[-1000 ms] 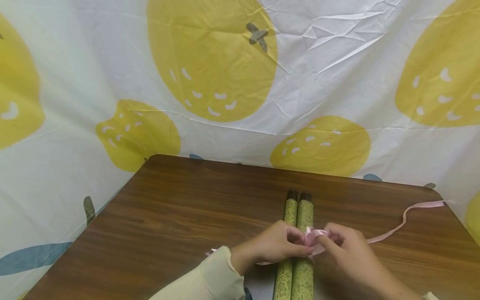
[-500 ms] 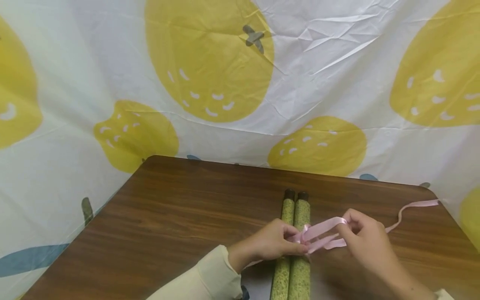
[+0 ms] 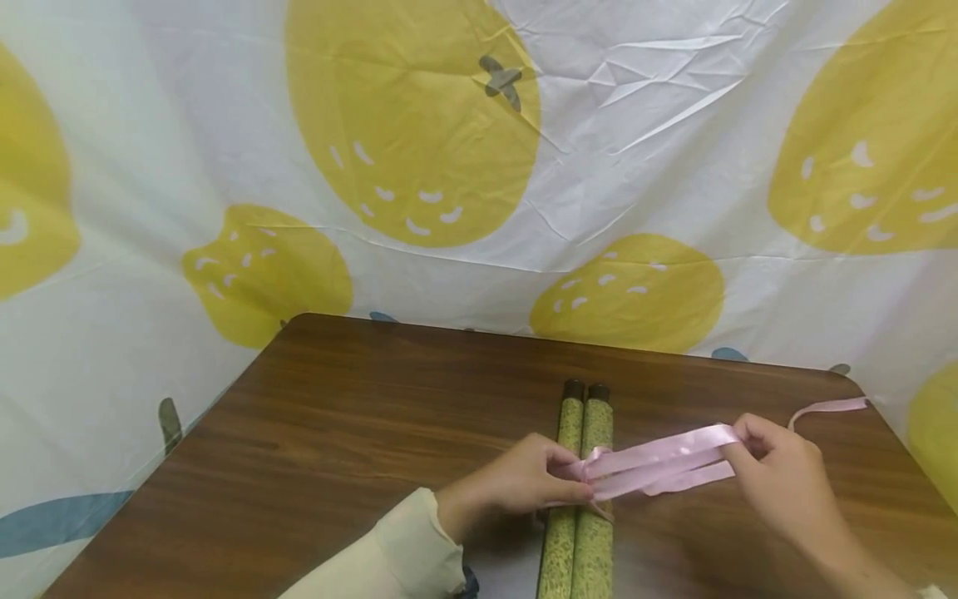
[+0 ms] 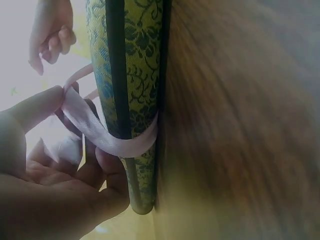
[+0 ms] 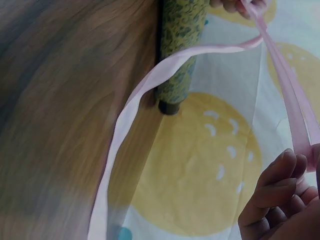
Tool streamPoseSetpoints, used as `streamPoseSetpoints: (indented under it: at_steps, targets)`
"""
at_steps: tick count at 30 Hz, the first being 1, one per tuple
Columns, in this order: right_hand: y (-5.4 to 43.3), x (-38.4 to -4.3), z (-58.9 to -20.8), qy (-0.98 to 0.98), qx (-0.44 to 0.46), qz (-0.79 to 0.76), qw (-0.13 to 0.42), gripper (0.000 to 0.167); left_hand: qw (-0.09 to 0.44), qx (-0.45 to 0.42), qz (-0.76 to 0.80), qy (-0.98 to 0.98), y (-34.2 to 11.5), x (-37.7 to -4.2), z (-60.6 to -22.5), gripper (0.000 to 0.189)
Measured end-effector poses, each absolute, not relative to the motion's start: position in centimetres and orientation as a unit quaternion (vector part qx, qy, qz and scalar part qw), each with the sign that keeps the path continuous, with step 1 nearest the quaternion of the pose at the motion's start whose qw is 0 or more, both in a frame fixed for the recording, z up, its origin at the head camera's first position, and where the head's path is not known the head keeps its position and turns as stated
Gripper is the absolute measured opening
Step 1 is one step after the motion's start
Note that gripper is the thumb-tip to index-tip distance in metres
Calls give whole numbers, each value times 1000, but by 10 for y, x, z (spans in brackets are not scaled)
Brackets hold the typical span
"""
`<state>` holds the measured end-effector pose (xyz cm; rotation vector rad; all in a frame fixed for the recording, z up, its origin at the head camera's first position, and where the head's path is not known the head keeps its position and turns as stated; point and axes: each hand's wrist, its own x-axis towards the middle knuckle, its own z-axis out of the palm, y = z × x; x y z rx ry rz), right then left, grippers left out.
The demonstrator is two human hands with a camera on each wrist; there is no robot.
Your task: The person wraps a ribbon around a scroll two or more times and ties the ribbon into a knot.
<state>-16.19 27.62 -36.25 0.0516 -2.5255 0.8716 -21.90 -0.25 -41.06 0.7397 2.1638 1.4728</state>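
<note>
Two scroll-like rolls [image 3: 597,437] in yellow-green floral fabric with dark end caps lie side by side on the table. A pink ribbon [image 3: 662,456] passes round them and is gathered on top. There my left hand [image 3: 516,478] pinches it between thumb and fingers, close over the rolls. In the left wrist view a ribbon band [image 4: 117,146] wraps under the fabric-covered roll [image 4: 142,55]. Out to the right, my right hand [image 3: 782,470] pinches the end of a long ribbon loop, stretched nearly straight from the left hand. The right wrist view shows its fingers [image 5: 272,200] curled at the ribbon.
A loose ribbon tail [image 3: 827,406] trails to the right edge of the dark wooden table [image 3: 419,399]. In the right wrist view this tail [image 5: 120,125] hangs twisted past the roll. Behind the table hangs a white cloth [image 3: 449,274] printed with lemons.
My right hand has moved right, drawing the ribbon from a small bunched loop by the rolls into a long taut one. My left hand keeps its pinch at the rolls.
</note>
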Motion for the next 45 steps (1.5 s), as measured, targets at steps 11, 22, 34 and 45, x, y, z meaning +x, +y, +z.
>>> streamPoseSetpoints:
  at_steps: [11, 22, 34, 45]
  targets:
    - [315, -155, -373, -932, -26, 290, 213, 33, 209, 273, 535, 772, -5, -223, -413, 9]
    - [356, -149, -402, -985, 10, 173, -12, 36, 206, 279, 529, 775, -6, -222, -412, 10]
    - [337, -148, -410, -989, 40, 124, -71, 29, 206, 288, 524, 774, -5, -222, -414, 10]
    - [246, -147, -392, -923, 209, 323, -10, 21, 223, 280, 551, 754, -4, -222, -414, 12]
